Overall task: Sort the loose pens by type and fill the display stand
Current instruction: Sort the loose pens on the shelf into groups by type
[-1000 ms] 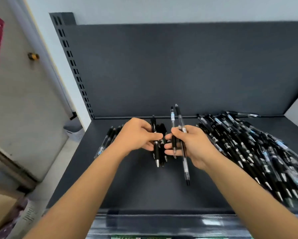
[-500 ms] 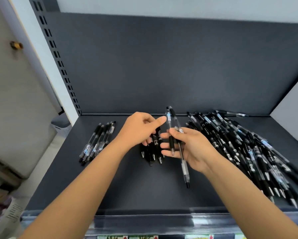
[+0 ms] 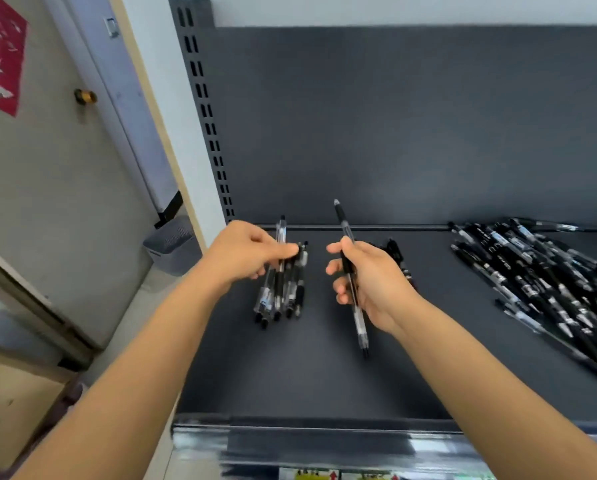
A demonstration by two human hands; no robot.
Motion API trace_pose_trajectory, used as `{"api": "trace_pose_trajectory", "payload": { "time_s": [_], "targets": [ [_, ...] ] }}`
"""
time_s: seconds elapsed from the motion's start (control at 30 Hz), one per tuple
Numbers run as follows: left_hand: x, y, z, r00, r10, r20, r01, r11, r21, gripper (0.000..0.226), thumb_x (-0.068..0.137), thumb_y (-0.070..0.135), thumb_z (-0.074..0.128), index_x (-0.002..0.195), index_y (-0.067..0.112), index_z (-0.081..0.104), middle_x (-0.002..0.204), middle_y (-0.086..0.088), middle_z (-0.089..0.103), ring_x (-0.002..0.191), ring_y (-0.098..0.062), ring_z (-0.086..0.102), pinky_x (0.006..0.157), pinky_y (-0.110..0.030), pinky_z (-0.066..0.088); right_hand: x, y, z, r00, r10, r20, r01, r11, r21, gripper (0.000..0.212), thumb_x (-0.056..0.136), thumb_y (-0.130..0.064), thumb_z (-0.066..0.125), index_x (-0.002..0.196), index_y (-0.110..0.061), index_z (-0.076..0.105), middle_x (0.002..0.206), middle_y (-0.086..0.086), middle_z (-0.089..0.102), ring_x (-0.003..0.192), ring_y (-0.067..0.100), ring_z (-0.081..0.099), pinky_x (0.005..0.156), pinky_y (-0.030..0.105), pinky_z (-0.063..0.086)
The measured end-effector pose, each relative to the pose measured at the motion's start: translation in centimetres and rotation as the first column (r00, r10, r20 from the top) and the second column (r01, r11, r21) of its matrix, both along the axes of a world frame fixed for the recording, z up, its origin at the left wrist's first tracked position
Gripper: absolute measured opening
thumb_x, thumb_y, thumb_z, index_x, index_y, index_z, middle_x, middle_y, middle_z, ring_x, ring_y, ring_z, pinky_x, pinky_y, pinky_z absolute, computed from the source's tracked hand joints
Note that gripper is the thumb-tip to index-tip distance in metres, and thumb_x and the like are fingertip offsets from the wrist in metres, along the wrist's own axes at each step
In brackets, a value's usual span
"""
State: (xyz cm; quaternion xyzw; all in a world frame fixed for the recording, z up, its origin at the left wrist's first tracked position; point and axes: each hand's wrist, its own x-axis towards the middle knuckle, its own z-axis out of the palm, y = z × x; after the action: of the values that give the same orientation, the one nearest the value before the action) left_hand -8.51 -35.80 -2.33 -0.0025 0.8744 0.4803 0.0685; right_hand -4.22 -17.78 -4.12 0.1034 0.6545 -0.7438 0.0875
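Now my left hand (image 3: 252,252) pinches a clear pen (image 3: 282,233) over the row of pens (image 3: 280,299) just beneath it, while my right hand (image 3: 373,278) grips a second pen (image 3: 359,320). Released carelessly, I judge either could roll and mix the types.

Shelf (image 3: 324,382): carries the pens; back panel (image 3: 394,116) behind.
Left pen row (image 3: 279,299): on shelf, left part, below left grip (image 3: 247,256).
Left-held pen (image 3: 282,231): in left grip, over the row.
Right-held pen (image 3: 359,320): in right grip (image 3: 373,285), centre.
Pen cluster (image 3: 395,249): on shelf behind right grip.
Loose pen pile (image 3: 539,282): shelf right end, well apart from row.
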Motion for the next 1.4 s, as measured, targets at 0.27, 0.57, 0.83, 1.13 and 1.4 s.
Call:
{"api": "trace_pose_trajectory", "payload": {
  "time_s": [0.27,0.57,0.83,1.13,1.4],
  "targets": [
    [-2.2,-3.0,-4.2,0.995,-0.08,-0.062,0.056,0.947,-0.315,0.04,0.069,0.052,0.08,0.085,0.021,0.059,0.074,0.005,0.067,0.069,-0.013,0.064,0.065,-0.029,0.049,-2.0,-3.8,-1.6,0.977,-0.213,-0.013,0.214,0.975,0.062,0.016,0.101,-0.01,0.043,0.091,-0.013,0.056,0.103,0.009,0.061,0.082,0.019,0.06,0.077,0.029,0.055],
    [-1.8,-3.5,-4.6,0.986,-0.148,-0.078,0.111,0.928,-0.355,0.045,0.082,0.056,0.064,0.103,0.018,0.053,0.065,0.001,0.068,0.055,-0.011,0.066,0.065,-0.029,0.056,-2.0,-4.6,-2.5,0.965,-0.257,-0.048,0.261,0.957,0.122,0.013,0.101,-0.017,0.045,0.093,-0.018,0.054,0.095,-0.001,0.058,0.086,0.008,0.057,0.084,0.026,0.049],
    [-1.5,-2.7,-3.6,0.966,-0.155,-0.207,0.037,0.874,-0.484,0.054,0.082,0.065,0.057,0.111,0.02,0.054,0.077,0.007,0.065,0.079,-0.013,0.062,0.073,-0.034,0.053,-0.5,-3.3,-3.1,0.992,0.023,-0.121,0.107,0.336,0.936,0.028,0.096,-0.024,0.05,0.113,-0.002,0.052,0.106,0.01,0.059,0.096,0.025,0.057,0.07,0.026,0.037],
    [0.4,3.4,0.7,0.841,-0.318,-0.438,0.053,0.854,-0.518,0.046,0.086,0.057,0.056,0.113,0.02,0.057,0.096,0.007,0.064,0.093,-0.016,0.058,0.069,-0.032,0.049,2.7,0.3,0.3,0.959,0.166,-0.23,0.179,0.278,0.944,0.033,0.092,-0.017,0.046,0.123,-0.018,0.057,0.111,-0.003,0.063,0.102,0.016,0.056,0.084,0.028,0.045],
    [4.1,16.5,3.5,0.728,-0.485,-0.484,0.16,0.807,-0.569,0.054,0.081,0.066,0.055,0.115,0.025,0.056,0.108,0.011,0.061,0.105,-0.013,0.054,0.077,-0.03,0.047,7.7,14.8,2.5,0.951,0.048,-0.305,0.289,0.203,0.935,0.033,0.092,-0.024,0.056,0.124,-0.016,0.056,0.121,0.001,0.057,0.115,0.019,0.053,0.094,0.026,0.039]
  ]
}}
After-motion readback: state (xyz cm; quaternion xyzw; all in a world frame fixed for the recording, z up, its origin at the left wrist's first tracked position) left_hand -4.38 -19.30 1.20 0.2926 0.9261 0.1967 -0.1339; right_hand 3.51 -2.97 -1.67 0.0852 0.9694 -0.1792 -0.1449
